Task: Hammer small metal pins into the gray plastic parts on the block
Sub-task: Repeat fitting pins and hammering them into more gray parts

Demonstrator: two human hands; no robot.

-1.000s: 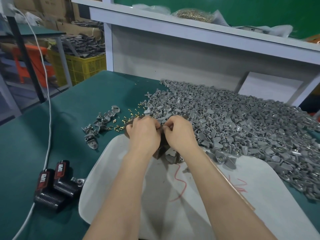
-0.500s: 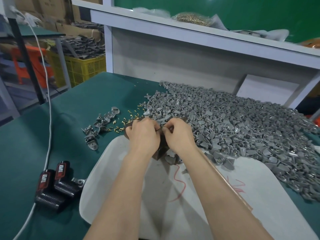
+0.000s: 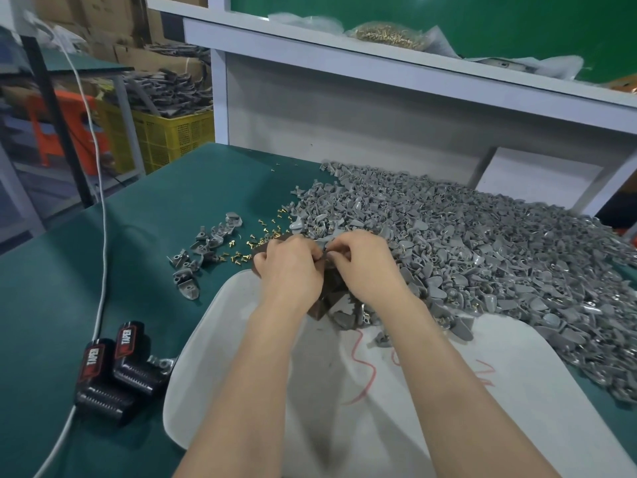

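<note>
My left hand and my right hand meet over a dark brown block, fingers curled together on a small gray plastic part between their tips. The block is mostly hidden under both hands. A big heap of gray plastic parts spreads to the right. Small brass pins lie scattered on the green mat left of my hands. Whether a pin is pinched in my fingers is hidden.
A white tray lies under my forearms. A few gray parts sit in a small group on the left. Two black battery packs and a white cable lie at the left. A white shelf wall closes the back.
Both hands stay over the block with only slight finger movement; the view has shifted a little.
</note>
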